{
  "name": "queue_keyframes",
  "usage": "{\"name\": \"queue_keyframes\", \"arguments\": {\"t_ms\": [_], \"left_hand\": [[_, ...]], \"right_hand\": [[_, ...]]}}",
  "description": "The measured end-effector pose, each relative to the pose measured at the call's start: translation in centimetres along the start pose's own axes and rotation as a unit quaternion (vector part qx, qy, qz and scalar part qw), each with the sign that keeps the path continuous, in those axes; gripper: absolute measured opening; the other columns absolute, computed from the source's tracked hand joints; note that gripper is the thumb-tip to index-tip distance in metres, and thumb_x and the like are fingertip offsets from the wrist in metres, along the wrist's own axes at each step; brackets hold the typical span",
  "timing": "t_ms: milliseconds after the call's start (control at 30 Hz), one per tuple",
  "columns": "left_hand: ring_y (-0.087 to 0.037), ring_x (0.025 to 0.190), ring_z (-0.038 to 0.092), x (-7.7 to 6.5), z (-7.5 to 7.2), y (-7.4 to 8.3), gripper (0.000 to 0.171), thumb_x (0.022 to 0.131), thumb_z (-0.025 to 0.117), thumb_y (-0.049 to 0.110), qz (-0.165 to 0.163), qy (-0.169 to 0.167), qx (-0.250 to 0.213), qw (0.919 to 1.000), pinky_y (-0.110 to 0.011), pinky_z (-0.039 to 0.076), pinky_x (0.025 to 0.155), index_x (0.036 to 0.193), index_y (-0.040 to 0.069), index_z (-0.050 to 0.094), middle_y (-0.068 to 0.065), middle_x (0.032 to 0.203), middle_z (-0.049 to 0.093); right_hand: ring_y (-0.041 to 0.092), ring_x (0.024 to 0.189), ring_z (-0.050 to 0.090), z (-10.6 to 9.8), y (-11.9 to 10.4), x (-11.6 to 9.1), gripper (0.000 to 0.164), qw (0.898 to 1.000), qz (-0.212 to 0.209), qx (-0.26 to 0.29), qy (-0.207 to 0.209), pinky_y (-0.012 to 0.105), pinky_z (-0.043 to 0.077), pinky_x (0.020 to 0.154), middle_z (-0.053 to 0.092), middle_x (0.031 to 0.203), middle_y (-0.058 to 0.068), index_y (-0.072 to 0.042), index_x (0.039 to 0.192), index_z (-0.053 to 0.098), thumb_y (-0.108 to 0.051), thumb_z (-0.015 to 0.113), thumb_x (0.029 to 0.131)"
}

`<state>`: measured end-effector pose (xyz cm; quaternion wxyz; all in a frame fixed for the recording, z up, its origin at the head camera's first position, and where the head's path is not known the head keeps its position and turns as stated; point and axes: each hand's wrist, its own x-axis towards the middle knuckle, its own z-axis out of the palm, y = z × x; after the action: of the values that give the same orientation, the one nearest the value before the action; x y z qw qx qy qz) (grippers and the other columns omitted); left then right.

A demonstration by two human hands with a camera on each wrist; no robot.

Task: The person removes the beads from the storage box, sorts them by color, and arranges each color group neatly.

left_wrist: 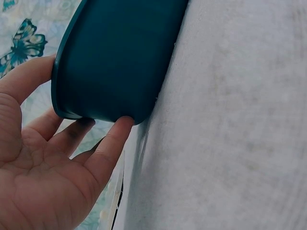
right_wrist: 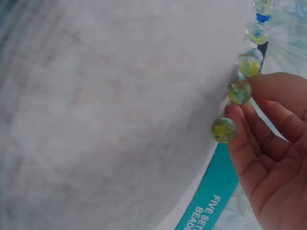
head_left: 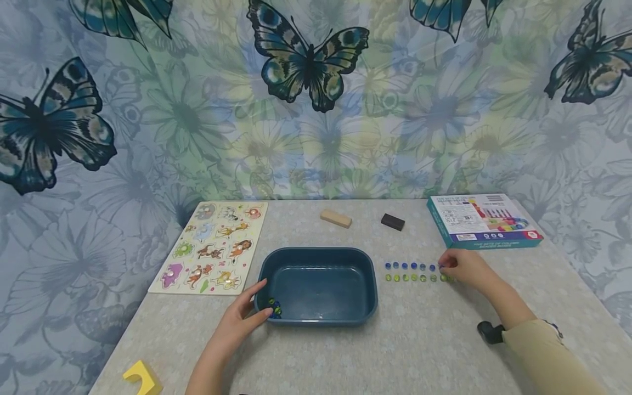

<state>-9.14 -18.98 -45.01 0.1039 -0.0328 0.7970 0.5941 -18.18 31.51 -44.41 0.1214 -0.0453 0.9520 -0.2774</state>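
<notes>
My left hand [head_left: 236,318] holds the near-left corner of a dark teal plastic tub [head_left: 321,321], thumb at the rim and fingers spread along the outside wall. Inside that corner lie several blue and green marbles [head_left: 275,308]. Right of the tub stand two rows: blue marbles [head_left: 405,266] behind, yellow-green marbles [head_left: 406,278] in front. At the right end of the blue row, my right hand [head_left: 466,267] pinches a blue marble between thumb and fingertips. From the right wrist, yellow-green marbles [right_wrist: 224,130] partly hide those fingertips [right_wrist: 234,111].
An animal puzzle board [head_left: 209,247] lies left of the tub. Behind are a tan wooden block [head_left: 336,218] and a black block [head_left: 393,221]. A flat bead-game box [head_left: 484,220] lies beyond my right hand. A yellow arch block [head_left: 143,377] is at the front left.
</notes>
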Motion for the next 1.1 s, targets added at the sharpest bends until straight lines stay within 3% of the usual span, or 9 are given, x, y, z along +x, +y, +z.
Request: {"name": "queue_keyframes", "arguments": {"t_ms": [267, 500, 700, 867, 1100], "left_hand": [[-0.039, 0.137, 0.022, 0.0, 0.0, -0.1, 0.063, 0.083, 0.071, 0.021, 0.004, -0.001, -0.009, 1.0000, -0.055, 0.020, 0.109, 0.139, 0.025, 0.043, -0.005, 0.151, 0.026], [-0.041, 0.137, 0.022, -0.1, 0.0, 0.0, 0.063, 0.083, 0.071, 0.021, 0.006, -0.002, -0.013, 0.9999, -0.057, 0.021, 0.109, 0.139, 0.025, 0.043, -0.006, 0.152, 0.025], [-0.036, 0.139, 0.020, 0.0, 0.0, -0.1, 0.063, 0.083, 0.071, 0.021, 0.006, 0.000, -0.010, 0.9999, -0.054, 0.018, 0.110, 0.139, 0.025, 0.043, -0.005, 0.152, 0.026], [-0.038, 0.138, 0.020, -0.1, 0.0, -0.1, 0.063, 0.083, 0.071, 0.021, 0.005, -0.001, -0.007, 1.0000, -0.055, 0.020, 0.109, 0.139, 0.025, 0.042, -0.007, 0.152, 0.024], [-0.039, 0.137, 0.022, -0.1, 0.0, -0.1, 0.062, 0.084, 0.070, 0.020, 0.008, -0.001, -0.010, 0.9999, -0.055, 0.021, 0.109, 0.139, 0.025, 0.043, -0.006, 0.151, 0.026]], "right_hand": [[0.021, 0.082, 0.056, -1.4, -1.5, -1.0, 0.029, 1.000, -0.017, -0.012, 0.019, 0.037, 0.051, 0.071, 0.062, 0.092, 0.008, 0.002, 0.110, 0.061, -0.016, 0.064, 0.087], [0.023, 0.091, 0.059, -2.2, -4.6, -1.7, 0.034, 0.998, -0.048, 0.013, 0.048, 0.040, 0.053, 0.078, 0.064, 0.100, 0.009, -0.002, 0.117, 0.060, -0.022, 0.062, 0.090], [0.021, 0.093, 0.061, 0.8, -8.3, -2.0, 0.033, 0.989, -0.123, 0.059, 0.057, 0.037, 0.054, 0.079, 0.063, 0.109, 0.013, -0.006, 0.121, 0.057, -0.013, 0.063, 0.089], [0.010, 0.082, 0.060, 4.1, -11.8, -2.6, 0.025, 0.976, -0.190, 0.078, 0.076, 0.025, 0.053, 0.069, 0.066, 0.098, 0.003, -0.009, 0.112, 0.064, -0.008, 0.064, 0.087], [0.005, 0.080, 0.059, 8.0, -16.3, -3.2, 0.024, 0.962, -0.258, 0.081, 0.022, 0.021, 0.052, 0.066, 0.066, 0.094, 0.000, -0.007, 0.111, 0.065, -0.009, 0.064, 0.087]]}}
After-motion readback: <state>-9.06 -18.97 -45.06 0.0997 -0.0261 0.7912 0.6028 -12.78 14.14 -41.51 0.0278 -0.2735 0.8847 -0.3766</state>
